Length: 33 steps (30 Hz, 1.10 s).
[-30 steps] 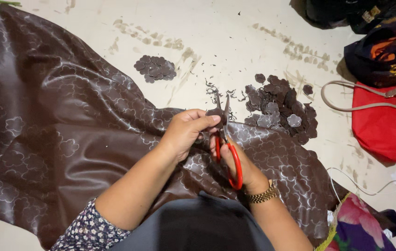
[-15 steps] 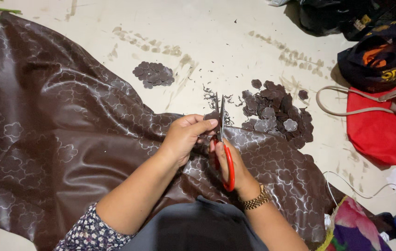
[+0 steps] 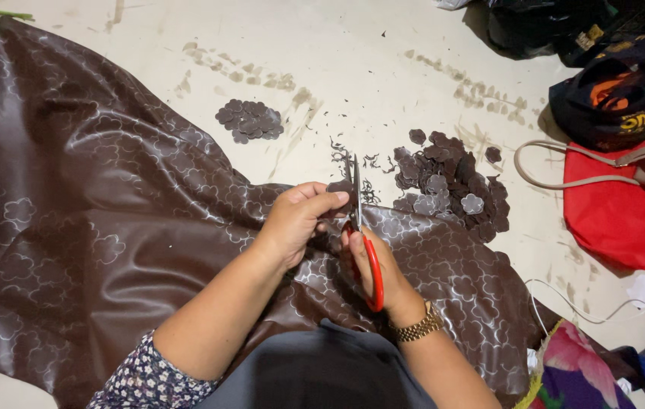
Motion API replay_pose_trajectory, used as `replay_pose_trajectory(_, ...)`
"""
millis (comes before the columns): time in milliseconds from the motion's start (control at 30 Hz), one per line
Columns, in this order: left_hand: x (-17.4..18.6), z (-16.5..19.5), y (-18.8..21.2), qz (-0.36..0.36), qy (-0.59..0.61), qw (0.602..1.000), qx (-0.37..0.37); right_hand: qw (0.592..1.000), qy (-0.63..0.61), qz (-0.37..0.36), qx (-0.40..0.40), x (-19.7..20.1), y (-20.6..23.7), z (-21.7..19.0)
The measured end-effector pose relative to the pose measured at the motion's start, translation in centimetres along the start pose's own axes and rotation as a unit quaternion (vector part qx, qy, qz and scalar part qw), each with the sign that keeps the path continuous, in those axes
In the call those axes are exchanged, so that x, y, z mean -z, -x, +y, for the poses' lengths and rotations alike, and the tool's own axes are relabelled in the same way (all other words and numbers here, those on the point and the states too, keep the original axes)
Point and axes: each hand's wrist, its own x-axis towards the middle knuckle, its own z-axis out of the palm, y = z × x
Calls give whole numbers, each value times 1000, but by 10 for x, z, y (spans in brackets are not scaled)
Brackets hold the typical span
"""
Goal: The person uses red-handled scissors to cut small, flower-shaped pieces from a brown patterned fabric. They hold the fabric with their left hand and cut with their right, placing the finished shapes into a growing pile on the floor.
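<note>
Left hand [image 3: 296, 223]: fingers pinch a small brown cut piece [image 3: 340, 188] at the blades.
Right hand [image 3: 372, 265]: fingers grip red-handled scissors [image 3: 364, 242], pointing away.
Brown sheet [image 3: 95, 220]: glossy, flower-patterned, spread on the floor.

Red-handled scissors [image 3: 368, 257], glossy brown flower-patterned sheet [image 3: 95, 220], red bag [image 3: 618, 220], gold watch [image 3: 417, 327].

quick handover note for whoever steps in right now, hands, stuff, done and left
Left hand: pinching a small brown cut-out piece at the scissor blades.
Right hand: gripping red-handled scissors, blades pointing away and nearly closed.
Brown patterned sheet lies across the floor and lap.
Done: big pile of cut shapes ahead to the right, smaller pile ahead to the left, trimmings between.
Left: most of the sheet's printed shapes are uncut.
</note>
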Motion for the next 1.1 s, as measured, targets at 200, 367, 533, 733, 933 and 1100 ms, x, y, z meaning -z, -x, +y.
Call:
replay_pose_trajectory(200,3,2,-3,-6,-30,999,-16,995,73,10,61,2,-2,2)
replay_pose_trajectory(367,8,2,-6,2,-62,998,-18,1000,12,5,-26,1,-1,2)
replay_pose_trajectory(533,15,0,-13,3,-46,999,-19,997,70,21,-24,4,-2,9)
replay_pose_trajectory(733,21,-7,-16,-4,-29,999,-20,991,120,44,-33,6,-15,28)
replay_pose_trajectory(933,22,-7,-19,3,-26,1000,15,946,260,69,-180,8,-21,48)
replay_pose_trajectory(1100,25,-20,-25,-3,-36,999,8,890,359,-41,-276,8,-20,52)
